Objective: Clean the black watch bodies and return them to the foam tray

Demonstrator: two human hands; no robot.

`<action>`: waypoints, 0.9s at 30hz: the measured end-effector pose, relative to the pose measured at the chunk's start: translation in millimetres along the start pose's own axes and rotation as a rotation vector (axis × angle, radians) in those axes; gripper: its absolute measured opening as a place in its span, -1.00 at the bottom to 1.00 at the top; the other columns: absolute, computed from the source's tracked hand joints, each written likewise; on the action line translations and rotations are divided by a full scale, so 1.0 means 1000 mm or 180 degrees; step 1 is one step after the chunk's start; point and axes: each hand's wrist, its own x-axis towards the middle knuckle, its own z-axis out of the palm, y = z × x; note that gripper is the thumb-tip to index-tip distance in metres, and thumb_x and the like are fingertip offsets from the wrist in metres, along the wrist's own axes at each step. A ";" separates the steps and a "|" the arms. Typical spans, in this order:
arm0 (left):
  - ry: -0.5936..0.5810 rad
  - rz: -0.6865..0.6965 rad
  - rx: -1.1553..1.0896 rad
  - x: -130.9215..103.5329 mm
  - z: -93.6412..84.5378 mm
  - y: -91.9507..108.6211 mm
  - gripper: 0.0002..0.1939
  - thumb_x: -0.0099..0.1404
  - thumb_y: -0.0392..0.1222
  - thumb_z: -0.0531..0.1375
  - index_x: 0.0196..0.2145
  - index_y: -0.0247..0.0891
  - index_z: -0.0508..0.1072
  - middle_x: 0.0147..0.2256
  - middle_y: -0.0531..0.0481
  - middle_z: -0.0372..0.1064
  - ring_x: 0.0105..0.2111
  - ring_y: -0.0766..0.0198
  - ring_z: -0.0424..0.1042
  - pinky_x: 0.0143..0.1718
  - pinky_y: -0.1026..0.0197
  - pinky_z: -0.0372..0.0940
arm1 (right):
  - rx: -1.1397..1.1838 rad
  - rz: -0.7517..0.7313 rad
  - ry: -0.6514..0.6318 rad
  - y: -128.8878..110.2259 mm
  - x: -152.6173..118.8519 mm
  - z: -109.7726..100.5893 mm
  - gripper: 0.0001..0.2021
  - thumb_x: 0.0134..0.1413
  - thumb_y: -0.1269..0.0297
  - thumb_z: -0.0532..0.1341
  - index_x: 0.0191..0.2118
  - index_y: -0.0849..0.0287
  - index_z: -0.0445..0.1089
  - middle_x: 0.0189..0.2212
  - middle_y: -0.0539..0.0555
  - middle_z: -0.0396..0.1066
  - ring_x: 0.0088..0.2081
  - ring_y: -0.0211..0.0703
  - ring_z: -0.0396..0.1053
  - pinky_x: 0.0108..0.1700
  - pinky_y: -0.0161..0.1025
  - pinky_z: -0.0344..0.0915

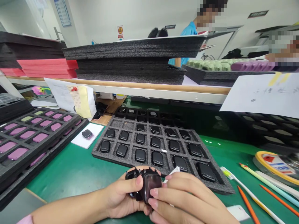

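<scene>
My left hand wraps round a black smartwatch body with a dark glossy face, its thumb on the side. Black ridged pieces sit behind the watch in the same grip; their kind is unclear. My right hand has its fingertips on the watch's face. A thin white paper-like piece pokes out between its closed fingers, mostly hidden. Just beyond both hands lies a dark foam tray with several black watch bodies in its compartments.
At left are stacked foam trays with purple and green pieces. One watch rests on a white pad. A toothbrush, orange sticks and a tape roll lie right. A shelf crosses above; people stand behind.
</scene>
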 end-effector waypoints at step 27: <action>0.2215 0.0607 -0.0166 0.008 0.011 0.015 -0.85 0.28 -0.21 0.32 -0.24 -0.34 0.52 -0.25 -0.17 0.59 -0.64 0.46 0.39 -0.67 0.47 0.20 | -0.0652 0.0737 -0.0445 0.049 0.030 0.002 -0.70 0.06 0.26 0.30 -0.06 0.16 0.40 -0.20 0.16 0.50 -0.19 0.04 0.49 -0.17 -0.01 0.48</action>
